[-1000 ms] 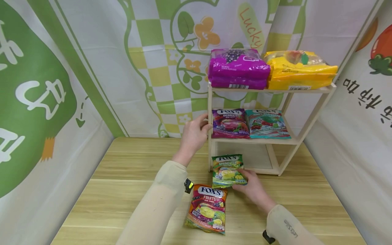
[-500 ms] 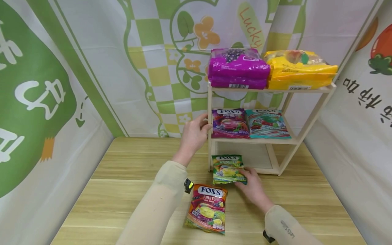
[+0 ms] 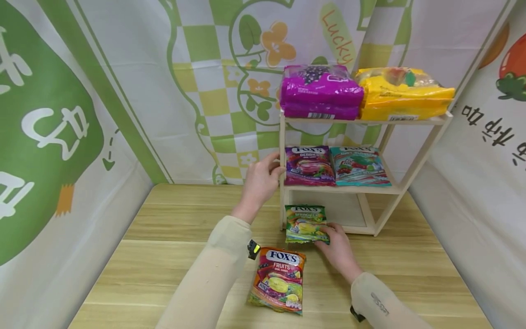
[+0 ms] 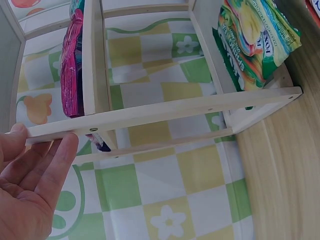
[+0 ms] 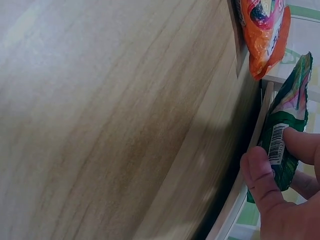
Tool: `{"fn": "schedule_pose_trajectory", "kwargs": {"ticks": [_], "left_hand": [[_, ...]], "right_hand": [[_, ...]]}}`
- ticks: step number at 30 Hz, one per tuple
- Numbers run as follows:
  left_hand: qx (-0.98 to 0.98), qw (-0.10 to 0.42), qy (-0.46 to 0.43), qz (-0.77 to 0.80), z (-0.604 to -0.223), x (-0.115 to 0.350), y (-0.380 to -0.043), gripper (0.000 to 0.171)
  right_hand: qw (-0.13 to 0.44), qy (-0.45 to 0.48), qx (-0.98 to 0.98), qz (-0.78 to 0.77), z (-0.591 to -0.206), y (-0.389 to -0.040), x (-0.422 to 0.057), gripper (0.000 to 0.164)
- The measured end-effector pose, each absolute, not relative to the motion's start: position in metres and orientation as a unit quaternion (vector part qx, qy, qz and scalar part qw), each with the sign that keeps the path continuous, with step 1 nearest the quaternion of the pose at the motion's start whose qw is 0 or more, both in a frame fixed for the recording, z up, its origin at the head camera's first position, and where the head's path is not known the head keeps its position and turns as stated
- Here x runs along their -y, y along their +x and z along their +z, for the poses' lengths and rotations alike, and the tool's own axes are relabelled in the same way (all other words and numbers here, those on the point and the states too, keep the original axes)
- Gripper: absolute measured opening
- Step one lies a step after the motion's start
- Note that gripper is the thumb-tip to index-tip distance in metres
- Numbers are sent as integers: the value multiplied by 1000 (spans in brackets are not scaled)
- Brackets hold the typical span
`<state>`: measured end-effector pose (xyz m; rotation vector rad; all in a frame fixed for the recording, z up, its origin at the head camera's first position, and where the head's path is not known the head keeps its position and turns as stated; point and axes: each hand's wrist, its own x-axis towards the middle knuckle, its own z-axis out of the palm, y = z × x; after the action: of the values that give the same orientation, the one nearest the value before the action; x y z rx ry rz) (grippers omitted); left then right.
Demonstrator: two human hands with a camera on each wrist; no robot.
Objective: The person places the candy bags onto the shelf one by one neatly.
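Observation:
My left hand [image 3: 260, 182] holds the left front post of a small wooden shelf rack [image 3: 345, 188]; the left wrist view has thumb and fingers [image 4: 62, 155] on opposite sides of that post [image 4: 165, 111]. My right hand [image 3: 339, 251] pinches a green Fox's Spring Tea candy bag [image 3: 303, 224] by its right lower side, at the front of the rack's bottom level. In the right wrist view, thumb and fingers lie on both faces of this green bag [image 5: 280, 145], next to its barcode. An orange-red Fox's Fruits candy bag [image 3: 278, 281] lies face up on the table just in front.
On the middle level sit a purple Fox's Berries bag [image 3: 309, 167] and a teal Fox's bag [image 3: 359, 167]. A large purple bag [image 3: 320, 98] and a yellow bag [image 3: 404, 98] stand on top. Printed cloth walls [image 3: 135, 91] enclose the wooden table [image 3: 164, 256].
The right hand has moved the green candy bag slightly back onto the rack's bottom level, away from the orange-red bag. My left hand has stayed on the post.

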<state>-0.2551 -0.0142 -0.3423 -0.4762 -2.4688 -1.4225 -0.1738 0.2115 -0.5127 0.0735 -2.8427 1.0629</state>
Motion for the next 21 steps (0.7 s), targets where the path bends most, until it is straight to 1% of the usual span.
{"fn": "schedule_pose_trajectory", "kwargs": {"ticks": [10,17,21], "left_hand": [[854,131,-165,-476,-342,15,-255,46],[853,123,-160,-481,-342,14,-255,46],[854,121,-158,-481,-342,14,-255,47]], "right_hand": [[60,17,939,339,-514,-181,-210,44],[65,7,947,313,-515,-184,-209,45],[71,8,950,305,-515,-184,-208,43]]}}
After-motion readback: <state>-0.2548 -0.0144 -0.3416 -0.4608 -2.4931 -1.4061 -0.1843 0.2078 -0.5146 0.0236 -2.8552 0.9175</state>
